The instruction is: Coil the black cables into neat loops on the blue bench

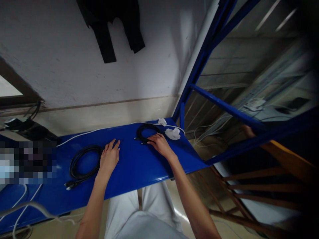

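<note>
My left hand (pixel 109 156) lies flat on the blue table (pixel 136 166) with its fingers stretched out, just right of a coiled black cable (pixel 83 164). My right hand (pixel 159 143) rests at the near edge of a second, smaller coil of black cable (pixel 147 132), fingertips touching its plug end. Its fingers are extended and hold nothing that I can see.
A white cable (pixel 97 130) runs along the table's back edge to crumpled white wrapping (pixel 173 133) at the right corner. More white cables (pixel 22 207) lie at the lower left. A blue metal frame (pixel 224 106) and wooden chair parts (pixel 261 186) stand to the right.
</note>
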Tool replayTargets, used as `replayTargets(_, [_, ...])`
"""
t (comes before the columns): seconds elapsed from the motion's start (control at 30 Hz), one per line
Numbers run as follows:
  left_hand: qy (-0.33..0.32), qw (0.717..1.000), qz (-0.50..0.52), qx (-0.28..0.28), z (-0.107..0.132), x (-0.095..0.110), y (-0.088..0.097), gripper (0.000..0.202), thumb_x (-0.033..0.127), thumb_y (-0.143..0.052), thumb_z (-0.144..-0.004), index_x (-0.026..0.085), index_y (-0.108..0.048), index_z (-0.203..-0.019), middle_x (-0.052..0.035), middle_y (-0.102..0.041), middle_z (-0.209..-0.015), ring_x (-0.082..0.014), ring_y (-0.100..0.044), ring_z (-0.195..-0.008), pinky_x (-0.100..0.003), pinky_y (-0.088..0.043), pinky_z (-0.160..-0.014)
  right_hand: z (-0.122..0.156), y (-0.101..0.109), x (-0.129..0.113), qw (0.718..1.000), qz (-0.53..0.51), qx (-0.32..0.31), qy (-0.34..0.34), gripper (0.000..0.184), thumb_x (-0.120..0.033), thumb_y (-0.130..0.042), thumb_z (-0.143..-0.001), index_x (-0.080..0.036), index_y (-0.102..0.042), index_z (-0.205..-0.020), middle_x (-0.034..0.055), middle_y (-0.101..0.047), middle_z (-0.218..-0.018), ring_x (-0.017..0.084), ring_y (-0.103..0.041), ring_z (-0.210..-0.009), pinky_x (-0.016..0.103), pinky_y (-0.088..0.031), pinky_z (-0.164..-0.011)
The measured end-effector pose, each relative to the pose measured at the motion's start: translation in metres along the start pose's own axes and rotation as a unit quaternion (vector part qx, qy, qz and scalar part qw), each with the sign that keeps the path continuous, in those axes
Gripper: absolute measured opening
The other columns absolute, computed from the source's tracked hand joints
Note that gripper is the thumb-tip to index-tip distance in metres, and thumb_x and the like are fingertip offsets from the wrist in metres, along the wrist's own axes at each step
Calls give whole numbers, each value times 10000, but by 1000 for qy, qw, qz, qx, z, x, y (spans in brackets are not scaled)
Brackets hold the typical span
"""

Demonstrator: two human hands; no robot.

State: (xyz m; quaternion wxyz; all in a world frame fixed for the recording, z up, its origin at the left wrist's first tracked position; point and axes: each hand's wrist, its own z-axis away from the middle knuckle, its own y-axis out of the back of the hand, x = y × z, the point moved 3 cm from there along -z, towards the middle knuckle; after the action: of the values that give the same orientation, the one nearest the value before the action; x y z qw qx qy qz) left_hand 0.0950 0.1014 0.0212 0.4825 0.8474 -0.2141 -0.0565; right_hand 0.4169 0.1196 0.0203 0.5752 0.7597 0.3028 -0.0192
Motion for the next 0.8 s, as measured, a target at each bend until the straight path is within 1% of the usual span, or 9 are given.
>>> replayTargets(0.07, [9,999,-18,-31,-2,-4,-9,382,216,-505,-1065,201,-757,-1352,-171,-702,-1419,-325,-714,-1130,-486,-629,-942,-2,4,2,1000,-4,0,7,245,-313,-659,-1100,-233,-784,-1294,97,-824,-1228,261,-738,-1230,518,-412,-1241])
replayTargets(0.17, [39,993,-20,-106,-3,-11,-16,393,167,-472,-1062,216,-802,-1270,-137,-724,-1361,-311,-708,-1131,-466,-612,-1013,-6,9,4,1000,-8,0,18,256,-305,-600,-1126,-220,-787,-1279,106,-829,-1208,273,-750,-1196,497,-442,-1211])
replayTargets(0.27, [61,989,21,-134,-6,-16,-17,402,129,-451,-1057,195,-813,-1217,-127,-742,-1291,-314,-701,-1142,-451,-607,-1029,-12,15,1,999,-15,16,32,281,-280,-554,-1140,-209,-787,-1279,121,-825,-1232,286,-756,-1186,476,-469,-1183])
replayTargets(0.33, [67,988,57,-129,-8,-18,-16,382,119,-458,-1053,182,-816,-1169,-127,-753,-1244,-313,-705,-1125,-458,-611,-1023,-16,18,-1,999,-23,33,36,281,-272,-553,-1139,-199,-792,-1269,132,-824,-1224,286,-765,-1156,448,-505,-1131])
replayTargets(0.43, [59,988,96,-106,-7,-18,-15,359,119,-468,-1054,180,-810,-1144,-125,-760,-1210,-308,-711,-1091,-485,-599,-1049,-21,23,-3,997,-37,64,30,270,-260,-569,-1131,-187,-796,-1258,135,-829,-1142,270,-774,-1059,386,-560,-983])
replayTargets(0.5, [52,989,114,-84,-5,-18,-13,361,123,-465,-1060,187,-804,-1163,-124,-759,-1218,-306,-711,-1095,-495,-590,-1060,-23,28,-4,994,-50,95,25,271,-254,-573,-1129,-185,-790,-1276,125,-822,-1082,253,-766,-993,363,-566,-908])
replayTargets(0.6, [45,987,145,-54,-1,-18,-11,371,129,-459,-1067,203,-799,-1197,-117,-758,-1235,-303,-712,-1119,-497,-579,-1075,-20,40,-9,984,-62,161,40,273,-266,-582,-1126,-195,-786,-1292,120,-804,-1085,246,-744,-979,369,-563,-877])
replayTargets(0.7, [45,984,166,-39,2,-17,-11,369,136,-469,-1067,209,-802,-1207,-113,-763,-1230,-304,-715,-1119,-504,-570,-1087,-11,54,-23,974,-58,205,76,265,-250,-593,-1120,-218,-776,-1308,118,-794,-1113,251,-723,-992,396,-539,-868])
replayTargets(0.8, [44,984,172,-34,5,-15,-9,378,130,-471,-1061,210,-809,-1211,-114,-772,-1222,-303,-716,-1102,-504,-578,-1070,7,62,-46,969,-52,213,113,328,-157,-579,-1110,-242,-720,-1395,108,-794,-1140,242,-707,-978,404,-498,-839])
